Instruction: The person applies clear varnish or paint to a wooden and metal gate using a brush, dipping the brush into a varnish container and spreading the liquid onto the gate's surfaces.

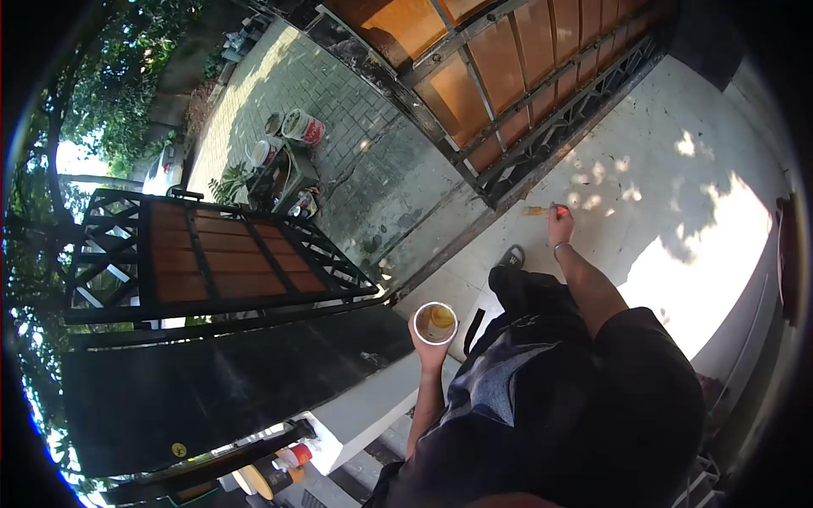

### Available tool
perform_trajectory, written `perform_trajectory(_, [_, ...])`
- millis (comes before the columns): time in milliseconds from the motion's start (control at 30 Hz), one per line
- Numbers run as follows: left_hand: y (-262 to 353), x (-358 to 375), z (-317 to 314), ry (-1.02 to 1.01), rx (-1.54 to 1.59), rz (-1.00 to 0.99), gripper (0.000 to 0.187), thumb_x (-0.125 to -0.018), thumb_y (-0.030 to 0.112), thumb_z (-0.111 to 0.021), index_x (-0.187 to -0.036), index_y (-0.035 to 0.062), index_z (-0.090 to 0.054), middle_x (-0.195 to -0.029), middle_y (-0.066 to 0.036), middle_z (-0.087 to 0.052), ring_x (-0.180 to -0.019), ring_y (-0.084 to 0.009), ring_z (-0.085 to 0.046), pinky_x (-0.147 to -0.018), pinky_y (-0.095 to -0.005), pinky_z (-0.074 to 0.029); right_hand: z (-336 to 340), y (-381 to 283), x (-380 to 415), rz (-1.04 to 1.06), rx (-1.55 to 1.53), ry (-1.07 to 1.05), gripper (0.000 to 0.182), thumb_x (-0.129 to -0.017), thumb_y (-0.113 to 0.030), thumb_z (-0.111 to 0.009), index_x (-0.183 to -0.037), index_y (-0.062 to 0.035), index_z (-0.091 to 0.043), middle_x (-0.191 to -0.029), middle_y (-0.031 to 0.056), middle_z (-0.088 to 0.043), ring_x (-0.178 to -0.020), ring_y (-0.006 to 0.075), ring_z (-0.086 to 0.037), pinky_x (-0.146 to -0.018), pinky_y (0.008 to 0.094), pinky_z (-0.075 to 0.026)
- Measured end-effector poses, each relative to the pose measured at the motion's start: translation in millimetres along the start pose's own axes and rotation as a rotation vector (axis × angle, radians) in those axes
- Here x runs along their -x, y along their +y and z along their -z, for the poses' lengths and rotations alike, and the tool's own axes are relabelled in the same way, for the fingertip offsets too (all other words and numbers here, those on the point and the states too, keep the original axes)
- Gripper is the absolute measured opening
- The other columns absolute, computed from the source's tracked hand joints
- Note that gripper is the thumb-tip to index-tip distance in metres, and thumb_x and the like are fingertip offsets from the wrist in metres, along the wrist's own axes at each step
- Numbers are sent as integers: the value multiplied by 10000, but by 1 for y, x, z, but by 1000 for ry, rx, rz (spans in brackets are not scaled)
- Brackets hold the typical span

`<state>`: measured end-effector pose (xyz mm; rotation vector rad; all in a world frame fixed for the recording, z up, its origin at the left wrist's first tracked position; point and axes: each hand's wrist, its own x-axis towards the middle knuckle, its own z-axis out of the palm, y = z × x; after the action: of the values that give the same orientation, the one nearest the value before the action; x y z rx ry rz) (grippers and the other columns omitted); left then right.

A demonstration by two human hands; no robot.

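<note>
A white-rimmed cup [436, 323] is held in my left hand [426, 349], with some yellowish-brown stuff inside it. My right hand [560, 224], farther forward and to the right, is closed on a small brush [537, 211]. The brush has a red handle end and yellowish bristles that point left, away from the cup. Below my right hand lies the pale floor, and a black metal gate frame with orange-brown panels [491, 93] stands beyond it.
A second gate leaf [237, 254] with similar panels stands at the left. Several buckets [302, 127] stand on the paving outside. A dark panel [229, 381] and a white ledge [364, 415] lie at lower left, with a red-and-white container [296, 455] nearby.
</note>
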<state>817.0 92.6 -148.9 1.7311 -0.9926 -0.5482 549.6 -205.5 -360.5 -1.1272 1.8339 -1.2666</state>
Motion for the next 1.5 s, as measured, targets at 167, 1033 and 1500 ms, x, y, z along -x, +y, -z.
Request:
perform_trajectory(167, [57,81,-17,-18,45,57,844,-621,147,-924,-1288,28,-421,-1210,-127,-559,-1134,-230,-563,-976,-380,-459,139,1,61,-115,-228,-284,248,-974,-267,-567,-982,-26,-626,-656,4,-608,-591,97,-600,-526,246,-446])
perform_trajectory(1033, [307,175,-470,-554,270,-63,803,-676,148,-892,-1314,19,-420,-1241,-121,-549,-1185,-224,-550,-1004,-360,-445,641,-99,-150,-439,-933,-91,331,-1000,-329,-534,-1157,-40,-570,-960,112,-676,-803,132,-616,-785,276,-500])
perform_trajectory(1500, [425,92,-763,-808,257,-333,773,-625,157,-920,-1253,31,-486,-1150,-105,-580,-1134,-228,-567,-975,-354,-467,767,-72,-377,-388,-1178,-173,291,-1028,-309,-476,-1105,-47,-578,-939,40,-624,-723,95,-539,-706,274,-452])
